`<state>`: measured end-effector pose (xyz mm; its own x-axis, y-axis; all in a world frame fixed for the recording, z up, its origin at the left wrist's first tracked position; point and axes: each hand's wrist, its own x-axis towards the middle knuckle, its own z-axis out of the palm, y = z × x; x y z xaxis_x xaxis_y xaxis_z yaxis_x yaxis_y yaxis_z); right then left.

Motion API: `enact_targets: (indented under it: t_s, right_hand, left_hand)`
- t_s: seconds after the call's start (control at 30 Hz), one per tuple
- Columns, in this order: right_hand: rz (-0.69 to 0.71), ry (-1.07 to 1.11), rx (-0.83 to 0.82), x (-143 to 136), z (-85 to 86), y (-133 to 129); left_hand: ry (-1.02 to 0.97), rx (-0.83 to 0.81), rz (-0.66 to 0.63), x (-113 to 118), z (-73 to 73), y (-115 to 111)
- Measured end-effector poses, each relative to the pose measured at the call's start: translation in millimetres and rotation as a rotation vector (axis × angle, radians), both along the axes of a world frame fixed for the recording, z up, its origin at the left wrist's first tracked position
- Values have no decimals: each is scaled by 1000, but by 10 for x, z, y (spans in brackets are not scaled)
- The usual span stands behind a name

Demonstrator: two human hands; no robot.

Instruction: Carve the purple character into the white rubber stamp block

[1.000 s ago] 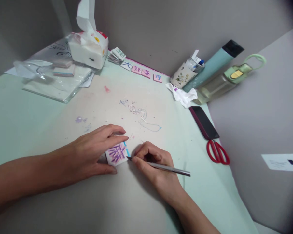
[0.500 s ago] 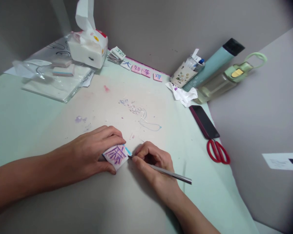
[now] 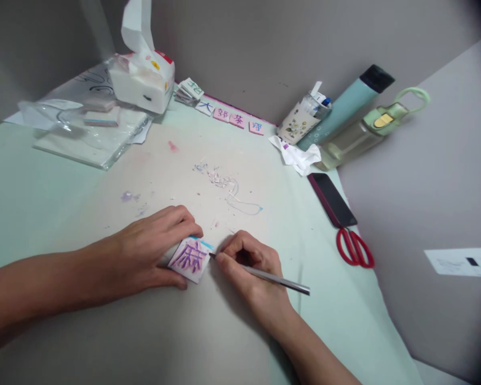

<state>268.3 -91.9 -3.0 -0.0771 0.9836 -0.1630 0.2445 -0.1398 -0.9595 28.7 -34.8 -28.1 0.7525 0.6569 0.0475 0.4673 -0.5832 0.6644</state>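
Observation:
My left hand (image 3: 162,243) holds a small pale rubber stamp block (image 3: 189,260) between its thumb and fingers. A purple character marks the block's face, and a bright blue strip runs along its far edge. My right hand (image 3: 256,272) grips a slim metal-handled craft knife (image 3: 282,280) like a pen. The dark tip is at the block's right corner; whether it touches cannot be made out. Both hands rest low over the grey-beige work mat (image 3: 176,171).
Carving crumbs (image 3: 218,179) lie beyond my hands. Red scissors (image 3: 355,248), a phone (image 3: 332,199), crumpled tissue (image 3: 299,158), a pen cup (image 3: 302,120) and two bottles stand or lie right. Several marked blocks (image 3: 237,119), a tissue pack (image 3: 144,85) and a plastic-wrapped slab (image 3: 92,144) sit behind.
The block has turned in my left hand, and its purple character shows more fully. My right hand keeps the knife tip by the block's corner. The whole view has shifted slightly.

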Motion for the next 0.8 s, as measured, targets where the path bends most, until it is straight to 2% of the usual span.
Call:
enact_targets:
  t_s: [0.13,0.47,0.8]
  right_hand:
    - [-1,-27,24,-2,3,-3]
    - [-30,-55,37,-23,7,-29]
    - [-73,-60,26,-65,12,-27]
  left_hand:
    - [-62,-35,-13,-63,12,9]
    - [20,7,68,48,88,-94]
    - [69,137,147,147,82,-150]
